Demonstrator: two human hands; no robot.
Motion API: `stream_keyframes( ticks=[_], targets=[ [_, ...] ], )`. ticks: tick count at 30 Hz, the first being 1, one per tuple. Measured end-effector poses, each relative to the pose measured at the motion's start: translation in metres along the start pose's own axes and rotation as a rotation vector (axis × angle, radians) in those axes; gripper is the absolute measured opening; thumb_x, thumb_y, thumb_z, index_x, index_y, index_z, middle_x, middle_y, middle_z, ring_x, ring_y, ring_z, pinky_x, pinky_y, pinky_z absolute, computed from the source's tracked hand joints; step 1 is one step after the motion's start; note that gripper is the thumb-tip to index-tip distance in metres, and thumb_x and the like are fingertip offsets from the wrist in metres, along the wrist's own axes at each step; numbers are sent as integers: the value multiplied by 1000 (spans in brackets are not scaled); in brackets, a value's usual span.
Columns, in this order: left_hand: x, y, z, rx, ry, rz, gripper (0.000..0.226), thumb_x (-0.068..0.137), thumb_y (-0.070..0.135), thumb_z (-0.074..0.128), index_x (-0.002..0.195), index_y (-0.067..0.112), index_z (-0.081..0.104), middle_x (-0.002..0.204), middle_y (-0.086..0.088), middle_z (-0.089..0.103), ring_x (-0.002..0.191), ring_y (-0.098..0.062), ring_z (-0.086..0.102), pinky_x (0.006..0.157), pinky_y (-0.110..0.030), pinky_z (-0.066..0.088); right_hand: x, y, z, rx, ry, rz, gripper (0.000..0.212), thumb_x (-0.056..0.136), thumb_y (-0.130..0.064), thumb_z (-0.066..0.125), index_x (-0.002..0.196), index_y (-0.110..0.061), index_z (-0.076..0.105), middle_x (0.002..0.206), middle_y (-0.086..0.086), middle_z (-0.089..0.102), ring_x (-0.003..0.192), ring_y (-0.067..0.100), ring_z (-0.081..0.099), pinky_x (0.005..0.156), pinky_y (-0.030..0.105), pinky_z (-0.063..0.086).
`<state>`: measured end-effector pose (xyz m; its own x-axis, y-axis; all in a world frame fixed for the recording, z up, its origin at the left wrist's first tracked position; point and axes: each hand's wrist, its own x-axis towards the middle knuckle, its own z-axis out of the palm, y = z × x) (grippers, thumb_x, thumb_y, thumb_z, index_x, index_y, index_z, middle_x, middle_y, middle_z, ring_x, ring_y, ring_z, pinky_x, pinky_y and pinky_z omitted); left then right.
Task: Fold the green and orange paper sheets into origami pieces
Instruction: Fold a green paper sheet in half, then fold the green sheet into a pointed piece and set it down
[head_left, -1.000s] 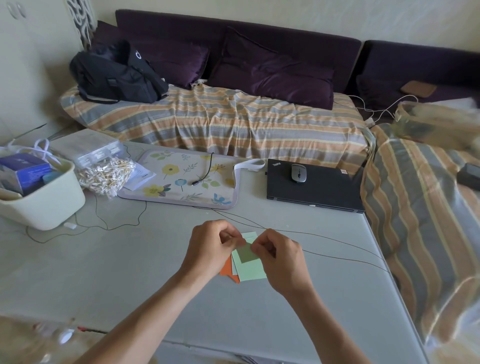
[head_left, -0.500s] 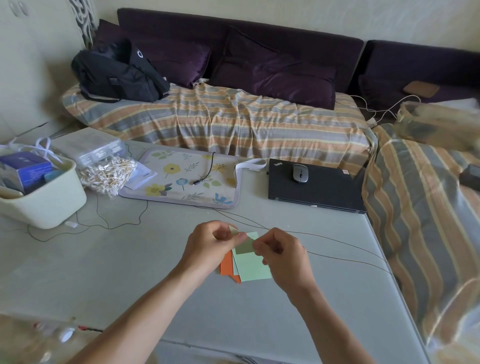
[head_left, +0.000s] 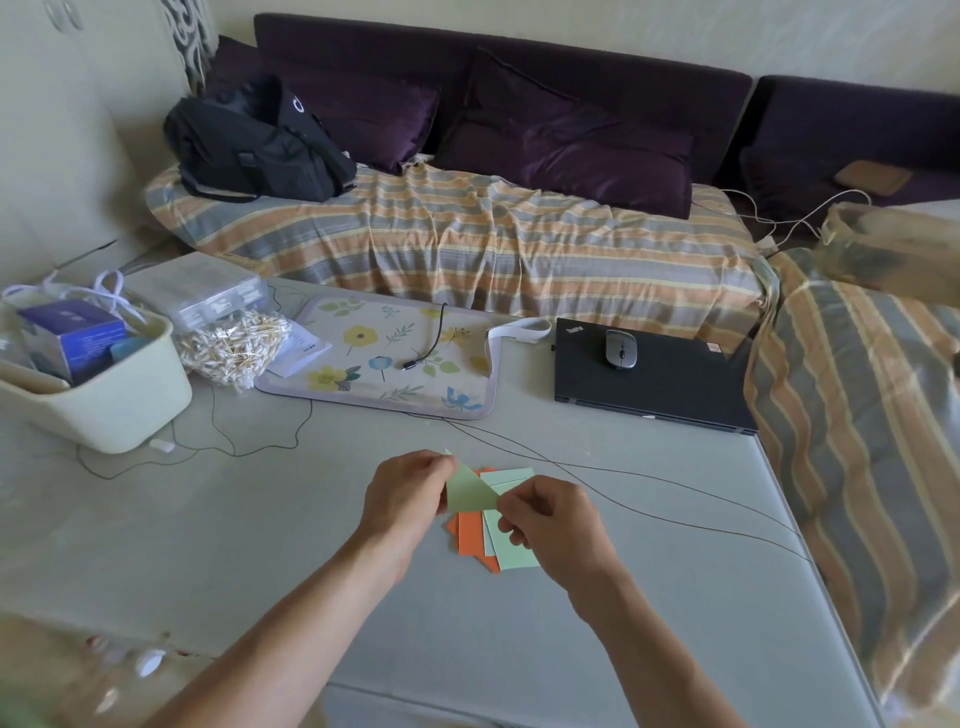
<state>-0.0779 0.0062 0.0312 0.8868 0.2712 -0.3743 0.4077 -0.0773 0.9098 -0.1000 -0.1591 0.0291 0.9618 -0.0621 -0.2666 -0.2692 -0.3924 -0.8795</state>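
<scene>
A light green paper folded into a triangle (head_left: 469, 491) is held just above the grey table (head_left: 260, 519). My left hand (head_left: 405, 493) pinches its left edge and top tip. My right hand (head_left: 550, 519) pinches its lower right corner. Under the hands lies a small stack on the table: orange sheets (head_left: 470, 540) and pale green sheets (head_left: 511, 553), partly hidden by the fingers and the held piece.
A cream basket (head_left: 104, 400) with a blue box stands at the left, beside a bag of cotton swabs (head_left: 234, 348). A floral pad (head_left: 384, 364) and a shut black laptop (head_left: 654, 384) with a mouse (head_left: 621, 349) lie further back. Thin cables (head_left: 623, 493) cross the table.
The green piece has turned between my hands and now shows as a wider triangle. Both hands have shifted slightly apart, still pinching it above the stack.
</scene>
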Motion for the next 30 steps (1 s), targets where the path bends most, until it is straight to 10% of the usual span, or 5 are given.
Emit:
stream_keyframes(
  ticks=[13, 18, 25, 30],
  targets=[
    [21, -28, -25, 216, -21, -73, 28, 77, 35, 66, 74, 7, 70, 67, -3, 67, 64, -24, 58, 65, -27, 44, 31, 10, 51, -42, 3, 143, 26, 89, -16, 63, 66, -4, 67, 62, -1, 73, 48, 12, 59, 44, 18, 44],
    [27, -32, -37, 728, -27, -12, 30, 89, 9, 57, 117, -2, 62, 120, -19, 68, 116, -37, 61, 86, -37, 49, 49, 15, 95, 57, 72, 214, 20, 90, -12, 64, 77, 0, 73, 63, 4, 73, 41, 15, 59, 54, 31, 56],
    [31, -33, -39, 808, -92, -3, 9, 91, 6, 54, 83, 12, 54, 89, -9, 64, 94, -35, 62, 65, -32, 42, 64, 10, 127, 74, 138, 210, 23, 94, -13, 60, 76, -5, 74, 70, 3, 76, 44, 13, 63, 41, 13, 40],
    [25, -28, -39, 822, -95, 19, 18, 95, 7, 52, 79, 12, 44, 111, -22, 68, 108, -41, 61, 84, -41, 47, 70, 4, 140, 69, 148, 170, 26, 89, -1, 53, 71, -1, 72, 75, 4, 76, 53, 24, 72, 42, 15, 43]
  ],
)
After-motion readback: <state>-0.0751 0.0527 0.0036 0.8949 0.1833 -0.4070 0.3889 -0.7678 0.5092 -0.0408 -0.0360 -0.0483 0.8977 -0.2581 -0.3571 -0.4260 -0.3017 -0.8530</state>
